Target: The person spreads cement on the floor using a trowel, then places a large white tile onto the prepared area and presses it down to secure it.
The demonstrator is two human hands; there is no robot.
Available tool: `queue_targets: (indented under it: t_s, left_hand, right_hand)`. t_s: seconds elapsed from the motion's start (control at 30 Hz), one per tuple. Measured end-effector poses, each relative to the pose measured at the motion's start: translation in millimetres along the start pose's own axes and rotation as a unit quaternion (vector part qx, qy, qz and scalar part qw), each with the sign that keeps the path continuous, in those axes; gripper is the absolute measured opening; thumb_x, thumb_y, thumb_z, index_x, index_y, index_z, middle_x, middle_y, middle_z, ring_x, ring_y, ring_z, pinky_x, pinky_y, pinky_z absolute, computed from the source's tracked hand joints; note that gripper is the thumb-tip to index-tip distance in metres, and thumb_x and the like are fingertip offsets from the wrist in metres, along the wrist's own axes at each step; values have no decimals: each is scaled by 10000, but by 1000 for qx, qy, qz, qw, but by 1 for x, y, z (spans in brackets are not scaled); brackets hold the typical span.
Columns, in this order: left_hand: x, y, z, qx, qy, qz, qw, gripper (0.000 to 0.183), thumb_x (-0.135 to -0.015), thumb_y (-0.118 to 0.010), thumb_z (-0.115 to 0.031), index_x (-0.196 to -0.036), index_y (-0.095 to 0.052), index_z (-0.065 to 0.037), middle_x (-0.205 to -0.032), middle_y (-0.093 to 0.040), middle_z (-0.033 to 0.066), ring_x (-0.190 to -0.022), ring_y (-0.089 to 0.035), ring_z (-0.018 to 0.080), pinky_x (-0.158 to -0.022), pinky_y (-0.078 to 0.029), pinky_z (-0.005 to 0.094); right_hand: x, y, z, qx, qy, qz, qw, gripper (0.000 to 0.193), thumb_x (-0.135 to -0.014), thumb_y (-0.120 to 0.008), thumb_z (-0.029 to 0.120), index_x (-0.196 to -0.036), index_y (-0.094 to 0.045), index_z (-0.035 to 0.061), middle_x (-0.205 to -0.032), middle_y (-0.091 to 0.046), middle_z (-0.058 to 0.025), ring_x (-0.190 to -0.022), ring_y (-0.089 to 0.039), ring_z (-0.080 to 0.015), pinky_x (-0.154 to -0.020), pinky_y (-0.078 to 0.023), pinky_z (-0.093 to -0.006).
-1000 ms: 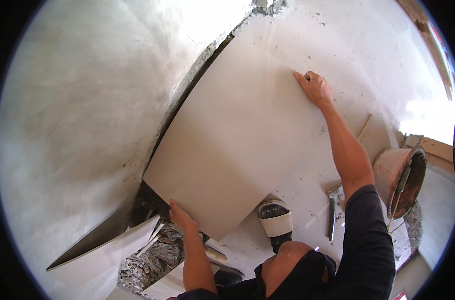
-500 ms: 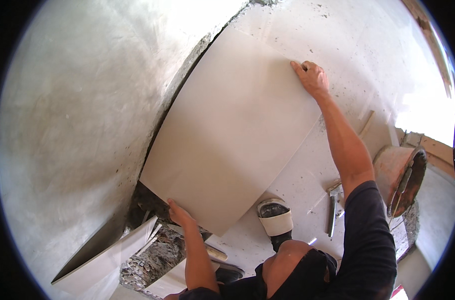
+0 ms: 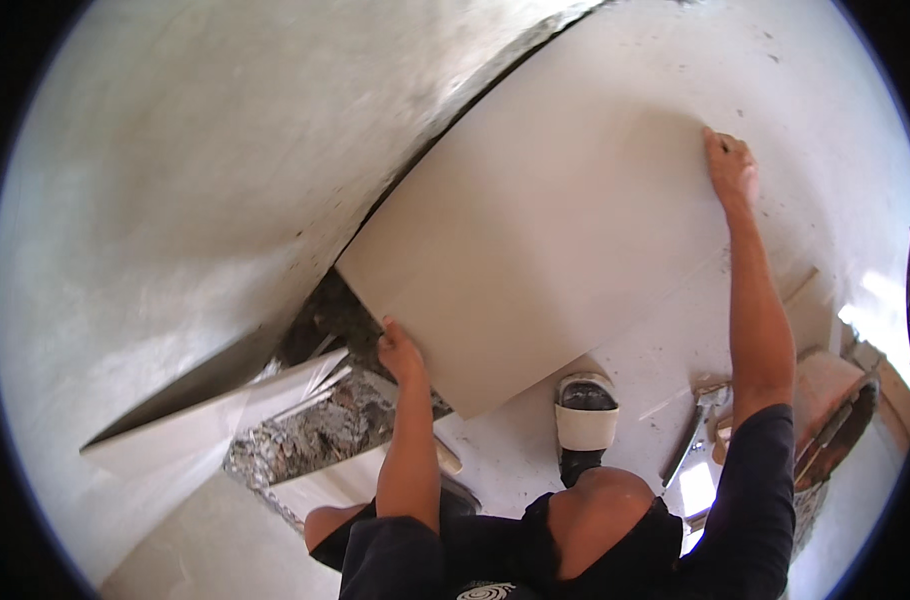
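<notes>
A large, smooth beige tile [image 3: 535, 220] lies along the foot of the wall, a narrow dark gap running beside its far-left edge. My left hand [image 3: 402, 352] grips its near-left edge, thumb on top and the other fingers partly hidden at the side. At the opposite edge, my right hand [image 3: 732, 165] is closed around the border with its fingers curled. Both arms are stretched out, the right one farther.
The bare plaster wall [image 3: 225, 180] rises at the left. Broken rubble [image 3: 310, 430] and a leaning tile strip [image 3: 195, 415] are near left. My sandalled foot [image 3: 587, 415] stands by the tile. A dark-handled tool [image 3: 687, 440] and a tipped, dirty bucket [image 3: 830, 410] are right.
The whole view has shifted, so the tile and both hands appear farther right. Each hand keeps its hold on the same edge; any slide of the tile itself is hard to tell.
</notes>
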State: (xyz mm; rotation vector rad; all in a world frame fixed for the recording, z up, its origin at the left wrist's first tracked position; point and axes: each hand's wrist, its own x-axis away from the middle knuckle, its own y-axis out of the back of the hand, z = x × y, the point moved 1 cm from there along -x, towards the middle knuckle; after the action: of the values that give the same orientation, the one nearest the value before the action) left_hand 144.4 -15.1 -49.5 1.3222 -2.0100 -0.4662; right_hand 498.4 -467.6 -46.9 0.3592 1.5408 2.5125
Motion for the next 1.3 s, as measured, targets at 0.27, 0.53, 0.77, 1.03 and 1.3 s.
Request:
queue_targets:
  t_s: [0.27, 0.53, 0.77, 1.03, 1.3]
  left_hand:
    - [-6, -8, 12, -10, 55, -3, 998, 560, -936, -538, -488, -905, -552, 70, -827, -595, 139, -763, -556, 214, -706, -452, 349]
    - [-29, -1, 22, -44, 50, 63, 996, 735, -940, -494, -521, -1189, -493, 171, -1156, -582, 302, -1056, -589, 383, -857, -494, 425]
    - [-29, -5, 13, -53, 98, 17, 994, 783, -913, -497, -586, -1288, -448, 100, -1268, -546, 198, -1068, -585, 327, -879, -495, 418]
    - [-35, 1, 9, -41, 129, 63, 989, 779, -897, -481, -632, -1324, -463, 20, -1293, -535, 126, -1092, -568, 296, -868, -491, 427]
    - [-22, -3, -4, -49, 82, 66, 993, 759, -948, -452, -557, -1299, -439, 115, -1291, -533, 198, -1090, -572, 316, -894, -480, 393]
  right_hand:
    - [5, 6, 9, 26, -41, 24, 999, 462, -896, -521, 495, -1140, -680, 137, -1153, -613, -200, -1107, -571, -347, -943, -444, -431]
    - [15, -28, -14, 192, -7, -26, 981, 478, -890, -549, 474, -1150, -623, 80, -1174, -590, -176, -1160, -506, -328, -976, -390, -464]
    - [147, -15, -14, 56, 27, -97, 993, 682, -856, -629, 374, -1389, -402, 15, -1458, -319, -223, -1366, -275, -373, -1124, -186, -514]
    - [181, -20, -5, -45, -46, -46, 997, 804, -858, -611, 401, -1418, -282, -73, -1508, -176, -291, -1434, -104, -392, -1157, -71, -505]
    - [186, -22, -8, -19, 2, -83, 996, 788, -841, -618, 399, -1396, -324, -78, -1483, -233, -293, -1422, -138, -405, -1151, -62, -533]
